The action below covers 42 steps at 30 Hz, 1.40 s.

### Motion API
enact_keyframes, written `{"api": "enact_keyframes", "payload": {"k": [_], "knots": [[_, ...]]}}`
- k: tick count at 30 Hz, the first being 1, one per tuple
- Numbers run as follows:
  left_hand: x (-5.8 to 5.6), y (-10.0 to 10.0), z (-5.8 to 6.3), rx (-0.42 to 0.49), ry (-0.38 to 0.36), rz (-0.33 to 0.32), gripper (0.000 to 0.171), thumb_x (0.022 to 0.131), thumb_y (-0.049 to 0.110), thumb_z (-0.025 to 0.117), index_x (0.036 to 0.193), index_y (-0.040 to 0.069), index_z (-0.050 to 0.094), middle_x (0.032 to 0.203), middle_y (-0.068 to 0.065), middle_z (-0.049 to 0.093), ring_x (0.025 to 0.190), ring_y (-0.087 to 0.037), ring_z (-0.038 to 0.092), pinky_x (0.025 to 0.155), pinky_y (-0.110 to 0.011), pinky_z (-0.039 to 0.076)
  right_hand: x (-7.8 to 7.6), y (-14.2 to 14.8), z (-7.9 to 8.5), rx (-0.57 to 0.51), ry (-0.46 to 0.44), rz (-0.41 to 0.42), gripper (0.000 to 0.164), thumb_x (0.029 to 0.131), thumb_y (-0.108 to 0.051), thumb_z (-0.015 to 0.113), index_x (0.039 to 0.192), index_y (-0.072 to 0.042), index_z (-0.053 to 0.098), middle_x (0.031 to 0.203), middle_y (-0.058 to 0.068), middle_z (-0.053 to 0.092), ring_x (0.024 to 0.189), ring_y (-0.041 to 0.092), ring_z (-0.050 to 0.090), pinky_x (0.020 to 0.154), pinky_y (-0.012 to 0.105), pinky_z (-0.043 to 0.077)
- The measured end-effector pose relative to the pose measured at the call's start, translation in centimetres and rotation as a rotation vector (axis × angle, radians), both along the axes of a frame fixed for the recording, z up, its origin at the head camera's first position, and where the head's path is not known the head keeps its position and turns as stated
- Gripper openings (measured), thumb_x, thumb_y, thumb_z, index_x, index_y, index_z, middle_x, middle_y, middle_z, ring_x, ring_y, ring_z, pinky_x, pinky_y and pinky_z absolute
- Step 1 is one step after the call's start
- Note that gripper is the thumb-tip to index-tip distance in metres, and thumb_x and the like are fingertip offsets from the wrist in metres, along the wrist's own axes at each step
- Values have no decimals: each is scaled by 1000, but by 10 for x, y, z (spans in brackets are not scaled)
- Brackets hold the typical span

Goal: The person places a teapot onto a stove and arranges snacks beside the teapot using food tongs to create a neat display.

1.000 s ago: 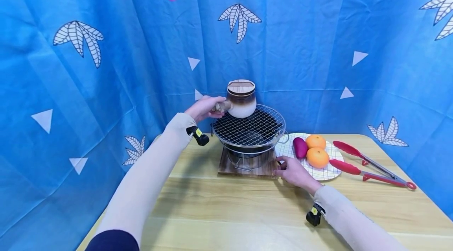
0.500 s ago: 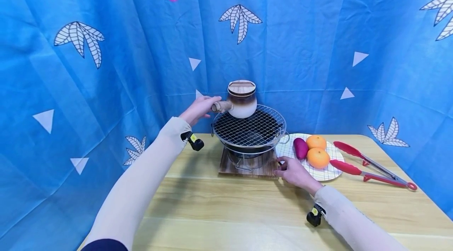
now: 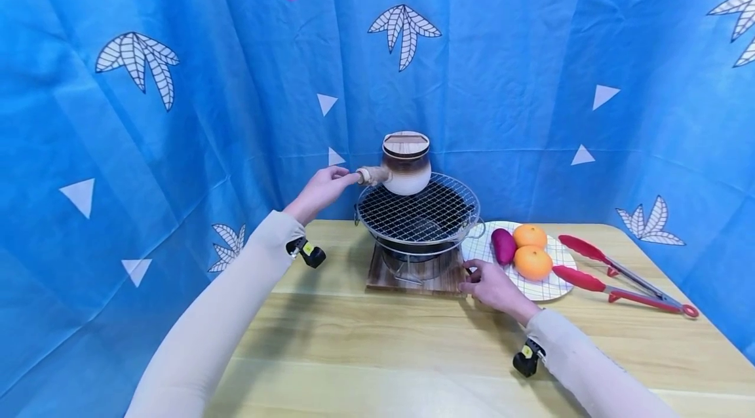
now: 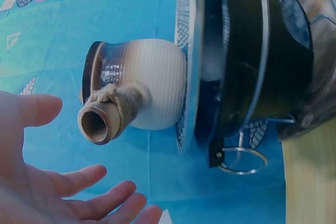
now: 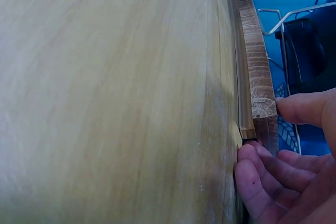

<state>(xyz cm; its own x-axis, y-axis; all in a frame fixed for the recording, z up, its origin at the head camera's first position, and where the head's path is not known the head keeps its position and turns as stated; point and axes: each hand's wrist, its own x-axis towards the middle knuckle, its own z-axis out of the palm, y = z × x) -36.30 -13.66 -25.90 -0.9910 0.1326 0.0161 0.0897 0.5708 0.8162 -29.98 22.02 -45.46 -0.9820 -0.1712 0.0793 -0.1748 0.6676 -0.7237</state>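
Observation:
My left hand [image 3: 324, 190] is just left of a side-handled teapot [image 3: 407, 174] with a wooden lid. In the left wrist view, its spread fingers stand apart from the hollow, cord-wrapped handle [image 4: 122, 109]. The teapot sits toward the back left of a round wire grill rack [image 3: 415, 218] on a black stove [image 4: 262, 51]. Underneath is a brown wooden board [image 3: 383, 274]. At the board's front right corner, my right hand [image 3: 495, 287] grips the edge. The right wrist view shows the thumb on the upper face and fingertips curled below the board edge [image 5: 257, 72].
To the right, a checked plate [image 3: 554, 290] bears two oranges [image 3: 533, 263] and a purple oval vegetable [image 3: 503, 246]. Red-tipped tongs [image 3: 639, 300] lie spread beyond it on the wooden table [image 3: 377, 346]. A blue patterned curtain [image 3: 501, 77] hangs behind and at both sides.
My left hand has let go of the teapot handle and drawn back to the left. The teapot stays on the rack, and my right hand keeps its grip on the board corner.

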Motion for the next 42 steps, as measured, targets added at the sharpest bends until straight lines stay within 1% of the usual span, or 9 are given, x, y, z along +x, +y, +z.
{"api": "enact_keyframes", "payload": {"k": [4,8,12,15,20,26,31,36,42], "knots": [[8,-4,-5,-70,56,3,68,97,55,57,146,9,47,150,-15,49,138,-34,45,115,-53,40,-1,1,0,14,15,6,52,86,-15,76,131,4,58,97,13,72,88,21,68,77,36,59],[14,-9,-13,-109,83,-11,68,97,55,56,147,10,47,149,-16,50,137,-34,47,113,-52,42,-2,2,-1,6,6,9,52,86,-15,76,131,4,58,98,13,72,88,21,68,78,37,59],[19,-12,-20,-116,76,-13,69,97,57,56,147,10,47,149,-16,50,136,-33,48,113,-52,43,-2,2,-2,0,-3,6,53,86,-15,76,132,4,57,99,13,73,88,22,69,78,36,60],[22,-16,-22,-118,73,-11,69,97,56,56,147,11,46,149,-15,50,136,-33,49,112,-53,43,-2,1,-2,1,-2,7,53,86,-15,76,132,4,57,99,13,73,89,22,68,77,35,59],[25,-22,-28,-134,96,-18,67,98,54,57,147,9,47,147,-17,52,134,-34,51,110,-52,45,-1,2,-1,3,-5,10,53,87,-16,75,132,4,57,99,13,72,88,21,68,75,33,59],[29,-24,-38,-170,97,-36,62,98,49,58,144,7,50,143,-18,55,131,-35,53,107,-52,47,2,3,2,9,-21,10,54,87,-16,75,134,4,56,100,14,72,88,22,67,72,32,59],[30,-24,-48,-208,99,-38,61,98,49,59,142,7,52,139,-18,58,128,-35,56,104,-50,50,2,3,3,2,-19,15,54,87,-16,75,134,4,56,99,13,72,85,20,67,69,29,58],[34,-24,-58,-205,90,-53,61,97,47,61,141,7,52,135,-16,61,124,-33,58,102,-48,51,2,2,3,-4,-23,13,53,88,-15,75,134,5,56,98,13,71,84,20,66,68,29,57],[35,-25,-68,-206,73,-51,60,97,44,61,142,6,52,136,-17,60,125,-34,57,104,-49,50,2,1,4,-7,-27,16,53,88,-14,74,134,5,55,98,13,71,84,20,66,68,29,57]]}}
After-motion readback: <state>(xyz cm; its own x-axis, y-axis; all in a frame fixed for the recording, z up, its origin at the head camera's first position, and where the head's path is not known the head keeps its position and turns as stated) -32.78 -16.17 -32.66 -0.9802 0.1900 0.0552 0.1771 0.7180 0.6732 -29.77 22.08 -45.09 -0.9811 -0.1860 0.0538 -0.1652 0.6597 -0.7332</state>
